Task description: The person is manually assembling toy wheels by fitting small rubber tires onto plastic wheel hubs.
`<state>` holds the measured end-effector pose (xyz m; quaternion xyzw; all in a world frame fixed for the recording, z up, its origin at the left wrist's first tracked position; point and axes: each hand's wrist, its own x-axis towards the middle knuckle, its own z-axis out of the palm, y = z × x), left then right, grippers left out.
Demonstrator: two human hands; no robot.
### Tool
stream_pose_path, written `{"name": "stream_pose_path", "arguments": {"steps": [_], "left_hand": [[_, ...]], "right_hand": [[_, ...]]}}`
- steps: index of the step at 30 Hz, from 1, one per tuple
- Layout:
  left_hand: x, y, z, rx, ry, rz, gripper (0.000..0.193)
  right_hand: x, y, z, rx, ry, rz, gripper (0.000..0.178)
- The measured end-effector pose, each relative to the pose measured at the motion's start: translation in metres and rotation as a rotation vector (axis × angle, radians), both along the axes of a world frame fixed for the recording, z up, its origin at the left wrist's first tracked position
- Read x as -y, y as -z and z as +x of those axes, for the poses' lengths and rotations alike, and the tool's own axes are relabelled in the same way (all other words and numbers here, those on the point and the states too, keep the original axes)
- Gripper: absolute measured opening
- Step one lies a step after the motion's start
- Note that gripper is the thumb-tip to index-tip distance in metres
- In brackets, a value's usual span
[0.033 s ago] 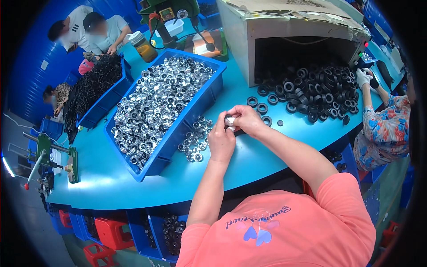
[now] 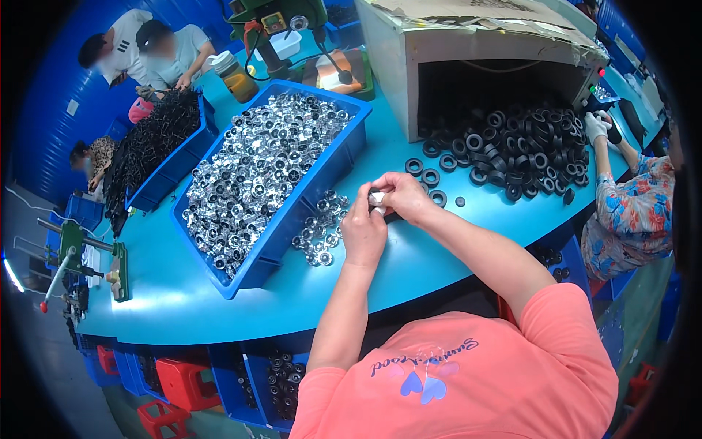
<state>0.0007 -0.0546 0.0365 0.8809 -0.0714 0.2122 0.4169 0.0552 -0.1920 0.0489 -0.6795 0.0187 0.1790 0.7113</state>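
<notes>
My left hand point(image 2: 363, 230) and my right hand point(image 2: 406, 199) meet over the near part of the blue table, fingers closed together. Between the fingertips a small dark piece shows, mostly hidden, so I cannot make out its kind. White wraps cover some of the fingertips. Beside my left hand lies a loose group of clear wheel-like hubs with dark centres point(image 2: 319, 233). Several black rubber rings point(image 2: 430, 177) lie just beyond my right hand, at the edge of a large heap of black rings point(image 2: 519, 150).
A blue bin point(image 2: 252, 276) full of clear hubs stands to the left. Behind it are a bin of black parts point(image 2: 157, 139), a jar point(image 2: 238, 79) and a green machine point(image 2: 274, 22). The ring heap spills from an open-fronted box point(image 2: 387, 73). A gloved co-worker point(image 2: 632, 197) sits at right.
</notes>
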Motion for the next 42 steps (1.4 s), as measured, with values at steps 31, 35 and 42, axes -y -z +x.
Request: {"name": "stream_pose_path", "arguments": {"steps": [31,35,42], "left_hand": [[-0.006,0.014,0.011,0.007,0.05,-0.113,0.049],[-0.004,0.005,0.013,-0.239,0.184,-0.543,0.048],[-0.015,0.008,0.022,-0.38,0.187,-0.82,0.039]], "right_hand": [[-0.001,0.022,0.019,0.022,-0.07,-0.005,0.029],[0.034,0.001,0.019,-0.082,-0.265,0.281,0.03],[0.031,0.001,0.02,-0.088,-0.222,0.319,0.026]]}}
